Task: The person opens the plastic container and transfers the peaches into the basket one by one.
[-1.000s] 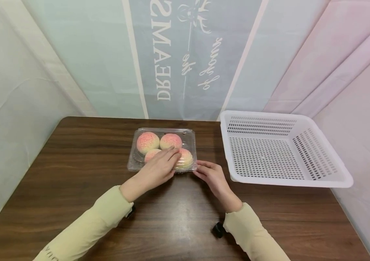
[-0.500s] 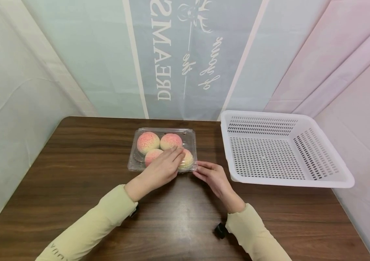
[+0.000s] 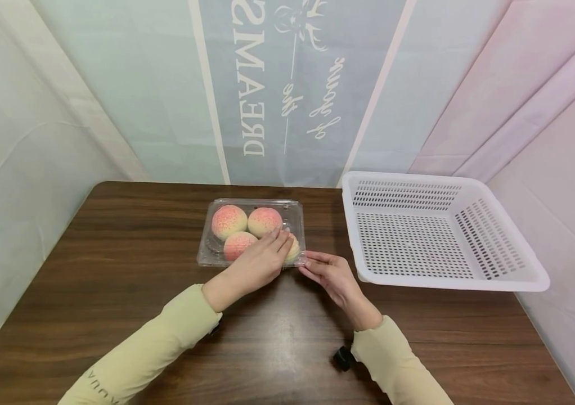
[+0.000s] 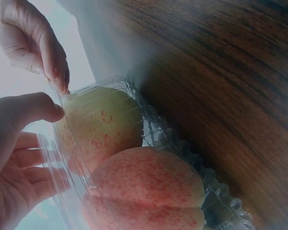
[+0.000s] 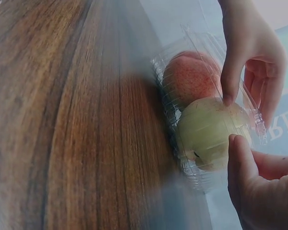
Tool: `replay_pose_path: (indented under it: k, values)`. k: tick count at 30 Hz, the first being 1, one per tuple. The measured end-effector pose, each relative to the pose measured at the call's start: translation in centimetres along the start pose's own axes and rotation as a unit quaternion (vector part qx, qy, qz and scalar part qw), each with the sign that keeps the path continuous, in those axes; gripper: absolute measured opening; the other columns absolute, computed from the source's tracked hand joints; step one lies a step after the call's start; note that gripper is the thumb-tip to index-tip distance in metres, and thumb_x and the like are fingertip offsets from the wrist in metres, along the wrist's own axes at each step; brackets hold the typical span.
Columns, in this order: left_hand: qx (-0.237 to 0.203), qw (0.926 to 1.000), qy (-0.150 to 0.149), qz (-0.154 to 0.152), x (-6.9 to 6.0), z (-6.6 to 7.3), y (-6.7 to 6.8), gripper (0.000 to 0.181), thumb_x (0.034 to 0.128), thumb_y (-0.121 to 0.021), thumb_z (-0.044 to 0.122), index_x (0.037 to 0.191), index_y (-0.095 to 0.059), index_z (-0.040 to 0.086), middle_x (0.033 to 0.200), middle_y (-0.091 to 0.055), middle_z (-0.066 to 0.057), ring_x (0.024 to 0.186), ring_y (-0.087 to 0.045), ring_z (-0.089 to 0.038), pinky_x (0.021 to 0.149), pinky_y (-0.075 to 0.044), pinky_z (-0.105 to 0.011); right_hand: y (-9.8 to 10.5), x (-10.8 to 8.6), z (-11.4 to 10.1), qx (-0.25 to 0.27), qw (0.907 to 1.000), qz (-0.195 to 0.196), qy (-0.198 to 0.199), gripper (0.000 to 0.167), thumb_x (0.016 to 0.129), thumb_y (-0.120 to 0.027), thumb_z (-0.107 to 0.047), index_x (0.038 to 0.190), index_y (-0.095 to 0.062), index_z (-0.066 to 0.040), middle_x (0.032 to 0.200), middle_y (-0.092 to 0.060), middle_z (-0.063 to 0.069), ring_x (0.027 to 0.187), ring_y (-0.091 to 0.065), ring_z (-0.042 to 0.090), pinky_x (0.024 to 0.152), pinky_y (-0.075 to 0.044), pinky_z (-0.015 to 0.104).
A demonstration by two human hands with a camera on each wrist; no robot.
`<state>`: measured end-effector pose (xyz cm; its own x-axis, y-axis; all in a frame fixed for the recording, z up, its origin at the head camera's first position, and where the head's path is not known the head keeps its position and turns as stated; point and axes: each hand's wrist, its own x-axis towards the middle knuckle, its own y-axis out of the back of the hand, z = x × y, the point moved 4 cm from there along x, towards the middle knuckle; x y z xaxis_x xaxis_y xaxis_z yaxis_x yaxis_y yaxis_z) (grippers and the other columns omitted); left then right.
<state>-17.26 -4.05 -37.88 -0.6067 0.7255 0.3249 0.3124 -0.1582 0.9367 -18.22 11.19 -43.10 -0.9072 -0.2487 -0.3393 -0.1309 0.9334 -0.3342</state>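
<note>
A lidded clear plastic box (image 3: 295, 214) stands on the table with several pink-and-yellow peaches in it. One peach (image 3: 229, 222) lies at its back left and another peach (image 3: 239, 246) at its front left. My left hand (image 3: 256, 263) rests across the lid over the front right peach (image 5: 209, 136), its fingers fairly straight. In the left wrist view, the thumb of that hand touches the lid near its front edge. My right hand (image 3: 337, 281) pinches the box's front right corner between thumb and fingers. In the right wrist view, part of the right hand lies outside the picture.
A white perforated basket (image 3: 360, 247) stands on the dark wooden table (image 3: 130, 242), right of the box. Behind the table hangs a printed curtain (image 3: 277, 129). A small black object (image 3: 342, 358) shows beside the right sleeve.
My left hand has slid slightly right along the lid, showing more of the front left peach. My right hand has stayed at the front right corner. Box and basket have not visibly moved.
</note>
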Motion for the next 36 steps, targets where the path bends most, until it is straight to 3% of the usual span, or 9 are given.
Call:
replay_pose_path:
  k: [7, 19, 36]
  values:
    - [0.013, 0.9999, -0.004, 0.000, 0.2, 0.2, 0.1, 0.042, 0.0792, -0.061, 0.004, 0.118, -0.054, -0.010, 0.121, -0.054, -0.024, 0.115, -0.051, -0.032, 0.102, -0.037, -0.038, 0.0, 0.1, 0.0, -0.005, 0.9999, 0.011, -0.006, 0.040, 0.086, -0.046, 0.014, 0.125, -0.041, 0.018, 0.115, -0.054, 0.025, 0.094, -0.061, 0.017, 0.084, -0.050, 0.028]
    - [0.106, 0.9939, -0.027, 0.012, 0.5, 0.9, -0.4, 0.036, 0.0825, -0.060, 0.005, 0.115, -0.057, -0.010, 0.115, -0.058, -0.024, 0.107, -0.056, -0.032, 0.093, -0.045, -0.039, -0.1, 0.1, -0.1, -0.005, 0.9998, 0.015, -0.009, 0.038, 0.086, -0.047, 0.014, 0.123, -0.042, 0.019, 0.098, -0.062, 0.017, 0.088, -0.063, 0.016, 0.080, -0.051, 0.027]
    - [0.149, 0.9882, -0.029, -0.021, 1.1, 1.1, -0.3, 0.034, 0.0866, -0.055, 0.009, 0.116, -0.058, -0.007, 0.114, -0.060, -0.021, 0.106, -0.057, -0.030, 0.090, -0.048, -0.036, -0.1, 0.2, -0.1, -0.018, 0.9992, 0.035, 0.009, 0.037, 0.083, -0.050, 0.015, 0.120, -0.046, 0.020, 0.097, -0.063, 0.019, 0.086, -0.064, 0.017, 0.079, -0.052, 0.027]
